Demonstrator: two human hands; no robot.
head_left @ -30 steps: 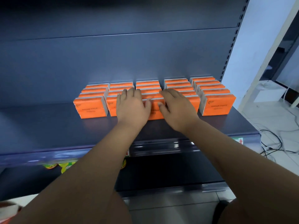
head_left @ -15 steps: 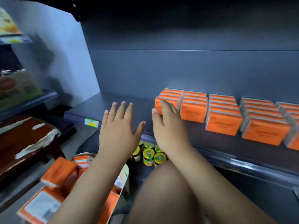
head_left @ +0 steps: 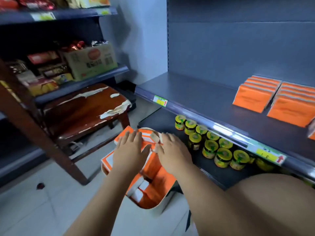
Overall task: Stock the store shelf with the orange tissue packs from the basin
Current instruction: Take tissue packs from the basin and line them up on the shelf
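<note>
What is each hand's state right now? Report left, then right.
Left hand: open, fingers straight over the orange rectangular tissue packs in the white plastic basin.
Right hand: open, fingers straight, holding nothing.

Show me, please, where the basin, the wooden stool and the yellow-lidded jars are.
basin (head_left: 167, 198): head view, on its white near wall.
wooden stool (head_left: 85, 108): head view, on the brown seat top.
yellow-lidded jars (head_left: 223, 152): head view, on one jar's lid.
</note>
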